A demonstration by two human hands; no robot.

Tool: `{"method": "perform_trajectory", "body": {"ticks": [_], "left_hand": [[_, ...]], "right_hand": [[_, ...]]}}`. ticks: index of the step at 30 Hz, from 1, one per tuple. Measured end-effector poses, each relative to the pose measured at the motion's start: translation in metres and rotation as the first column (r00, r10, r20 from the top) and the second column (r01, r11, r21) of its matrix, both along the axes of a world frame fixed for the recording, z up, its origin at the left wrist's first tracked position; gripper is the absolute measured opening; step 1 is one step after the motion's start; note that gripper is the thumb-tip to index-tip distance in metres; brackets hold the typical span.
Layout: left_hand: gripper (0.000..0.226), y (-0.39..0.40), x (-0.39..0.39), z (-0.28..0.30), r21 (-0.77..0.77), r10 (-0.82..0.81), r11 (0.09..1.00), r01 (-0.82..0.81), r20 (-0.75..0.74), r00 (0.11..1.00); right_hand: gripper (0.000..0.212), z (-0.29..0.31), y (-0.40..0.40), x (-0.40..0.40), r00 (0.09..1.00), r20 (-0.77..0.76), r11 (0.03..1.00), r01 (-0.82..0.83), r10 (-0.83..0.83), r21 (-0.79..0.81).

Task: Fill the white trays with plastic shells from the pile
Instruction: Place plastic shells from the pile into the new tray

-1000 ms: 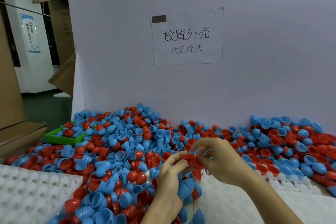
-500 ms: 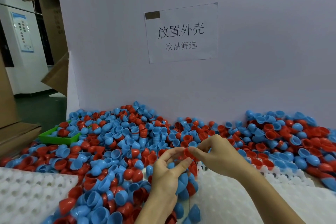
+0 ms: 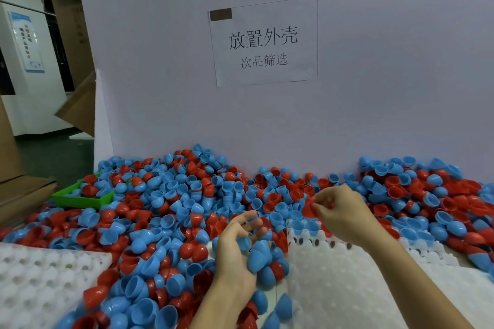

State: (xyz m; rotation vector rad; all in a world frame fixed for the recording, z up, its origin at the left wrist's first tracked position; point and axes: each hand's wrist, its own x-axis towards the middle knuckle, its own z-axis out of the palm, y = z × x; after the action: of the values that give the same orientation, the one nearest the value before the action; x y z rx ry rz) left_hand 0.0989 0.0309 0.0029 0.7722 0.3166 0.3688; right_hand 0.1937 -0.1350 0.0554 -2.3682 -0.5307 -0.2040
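Note:
A big pile of blue and red plastic shells (image 3: 171, 211) covers the table against the white board. A white tray (image 3: 342, 286) with round pockets lies under my right forearm; a few blue shells (image 3: 304, 226) sit in its far row. A second white tray (image 3: 40, 280) lies at the lower left. My right hand (image 3: 344, 214) pinches a red shell (image 3: 308, 208) over the tray's far edge. My left hand (image 3: 238, 251) cradles several blue and red shells (image 3: 260, 256), with its fingers curled round them.
A green bin (image 3: 80, 199) with shells in it sits at the pile's left end. The white board (image 3: 374, 115) with a paper sign (image 3: 263, 41) closes off the back. Cardboard boxes (image 3: 16, 189) stand at the left beyond the table.
My hands have come apart. The right hand has carried the red shell to the right over the tray's far edge, while the left hand stayed low with its shells.

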Motion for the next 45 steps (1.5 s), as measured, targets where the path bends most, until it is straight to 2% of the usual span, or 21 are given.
{"method": "perform_trajectory", "body": {"ticks": [3,7,9,12,15,21,24,27,30,34,39,42,45], "left_hand": [[0.034,-0.003,0.000,0.001,-0.005,-0.002,1.000,0.002,-0.022,1.000],[0.033,-0.004,-0.001,0.000,0.007,-0.004,1.000,0.004,-0.038,0.999],[0.033,-0.004,-0.002,0.000,0.003,-0.008,1.000,0.008,-0.040,0.999],[0.034,-0.004,-0.002,0.002,-0.002,-0.008,1.000,0.008,-0.034,0.999],[0.034,-0.006,-0.003,0.004,-0.012,-0.015,1.000,0.014,-0.021,1.000],[0.032,-0.006,-0.004,0.006,-0.024,-0.004,1.000,0.003,-0.015,1.000],[0.034,-0.005,-0.003,0.006,-0.014,0.003,1.000,-0.003,0.001,1.000],[0.036,-0.004,-0.003,0.006,-0.019,-0.003,1.000,0.004,0.042,0.999],[0.036,-0.002,-0.003,0.005,-0.006,-0.011,1.000,0.011,0.078,0.997],[0.035,-0.004,-0.001,0.004,0.020,0.001,1.000,-0.003,0.098,0.995],[0.031,-0.003,0.002,0.003,0.122,0.086,0.989,-0.086,0.008,0.996],[0.026,-0.004,0.004,-0.001,0.210,0.161,0.967,-0.145,-0.063,0.985],[0.022,-0.003,0.005,-0.004,0.243,0.212,0.953,-0.180,-0.112,0.971]], "right_hand": [[0.016,-0.013,0.008,0.002,1.000,-0.012,0.984,-0.020,0.018,-0.178],[0.013,-0.038,0.022,-0.001,0.999,0.045,0.902,0.019,0.000,-0.432],[0.012,-0.048,0.026,-0.004,0.998,0.056,0.863,0.028,0.000,-0.504],[0.010,-0.052,0.028,-0.004,0.997,0.074,0.846,0.044,-0.006,-0.531],[0.012,-0.052,0.027,-0.002,0.999,0.054,0.853,0.020,0.010,-0.521],[0.029,-0.034,0.022,-0.001,0.999,0.007,0.871,-0.039,0.048,-0.489],[0.024,-0.018,0.027,-0.011,0.980,-0.064,0.941,-0.199,0.189,-0.275],[0.019,-0.011,0.040,-0.028,0.911,-0.236,0.932,-0.360,0.340,-0.047],[0.017,-0.017,0.050,-0.037,0.869,-0.325,0.928,-0.358,0.372,0.105],[0.023,-0.020,0.049,-0.035,0.840,-0.395,0.927,-0.312,0.372,0.208],[0.018,-0.012,0.039,-0.029,0.853,-0.377,0.931,-0.310,0.361,0.190],[0.011,-0.003,0.027,-0.028,0.875,-0.342,0.936,-0.349,0.342,0.045],[0.016,0.009,0.009,-0.024,0.871,-0.358,0.914,-0.394,0.336,-0.099]]}}
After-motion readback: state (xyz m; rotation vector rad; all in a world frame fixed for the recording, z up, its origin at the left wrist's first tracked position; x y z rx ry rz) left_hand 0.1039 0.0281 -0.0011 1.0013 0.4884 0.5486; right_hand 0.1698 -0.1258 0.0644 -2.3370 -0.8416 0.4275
